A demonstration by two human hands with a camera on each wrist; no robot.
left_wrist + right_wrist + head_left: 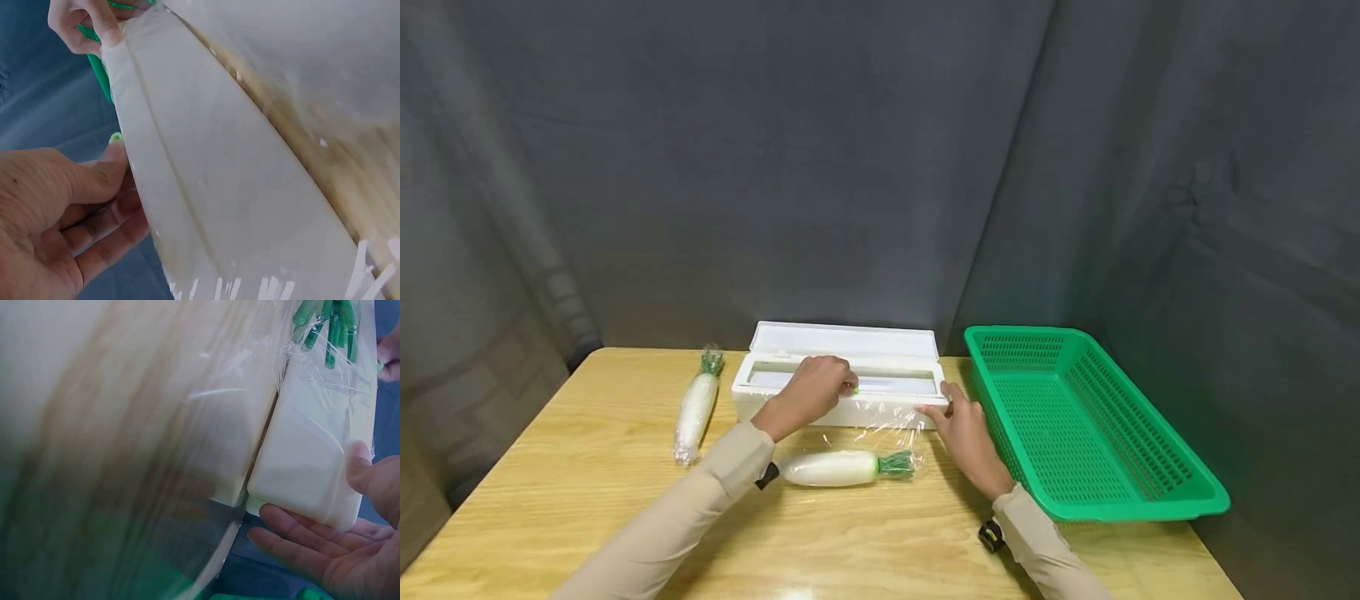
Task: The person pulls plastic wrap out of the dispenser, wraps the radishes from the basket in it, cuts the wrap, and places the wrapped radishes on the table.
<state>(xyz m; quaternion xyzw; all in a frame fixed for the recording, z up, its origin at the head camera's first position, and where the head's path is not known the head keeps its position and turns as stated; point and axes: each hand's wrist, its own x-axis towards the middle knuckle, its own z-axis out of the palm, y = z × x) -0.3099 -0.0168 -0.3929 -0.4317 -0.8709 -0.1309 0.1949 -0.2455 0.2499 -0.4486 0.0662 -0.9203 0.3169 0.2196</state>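
A white cling film dispenser stands at the back of the table, its lid raised behind it. My left hand pinches a small green slide cutter at the dispenser's top edge, right of the middle. With thumb and fingers, my right hand grips the right end of the box. Clear cling film stretches from the dispenser toward me, over a white radish lying in front. The radish's trimmed green stalks point right.
Left of the dispenser lies another white radish, wrapped in film, stalks toward the back. A green slotted basket occupies the table's right side, close to my right hand. Dark grey curtains hang behind the wooden table.
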